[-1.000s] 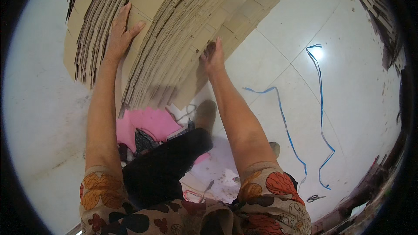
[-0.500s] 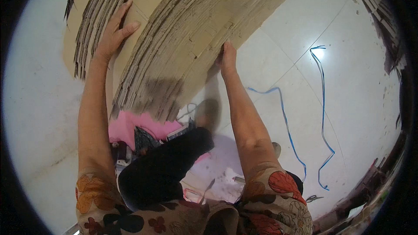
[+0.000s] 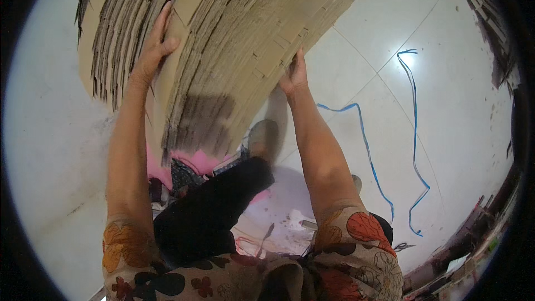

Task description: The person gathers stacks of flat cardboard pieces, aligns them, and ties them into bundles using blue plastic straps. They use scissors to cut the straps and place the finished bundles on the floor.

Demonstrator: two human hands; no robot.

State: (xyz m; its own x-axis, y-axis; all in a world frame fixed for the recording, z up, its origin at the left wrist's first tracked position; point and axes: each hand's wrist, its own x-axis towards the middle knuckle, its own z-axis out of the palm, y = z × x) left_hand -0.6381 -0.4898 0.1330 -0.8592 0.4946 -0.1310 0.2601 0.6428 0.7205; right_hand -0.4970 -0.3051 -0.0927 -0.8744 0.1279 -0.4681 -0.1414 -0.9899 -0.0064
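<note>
A thick, fanned stack of brown cardboard pieces (image 3: 239, 50) stretches from the upper edge toward my knees. Its layered edges are rough, and slots are cut into it. My left hand (image 3: 155, 53) lies against the cardboard in a gap between two bunches of layers, thumb and fingers apart; some fingertips are hidden. On the stack's right edge, my right hand (image 3: 295, 73) grips with the thumb up and the other fingers out of sight behind it. A dark shadow falls over the stack's near end.
Two blue straps (image 3: 413, 117) lie loose on the pale tiled floor (image 3: 362, 39). Scissors (image 3: 403, 246) rest by my right sleeve. A pink cloth or bag (image 3: 196, 161) sits beneath the stack's near end, beside my shoe (image 3: 264, 136). More dark cardboard (image 3: 485, 28) stands far right.
The stack's near end has shifted right and a little toward me, and the layers look more spread. My left hand has moved slightly right, and my right hand slightly right too.
</note>
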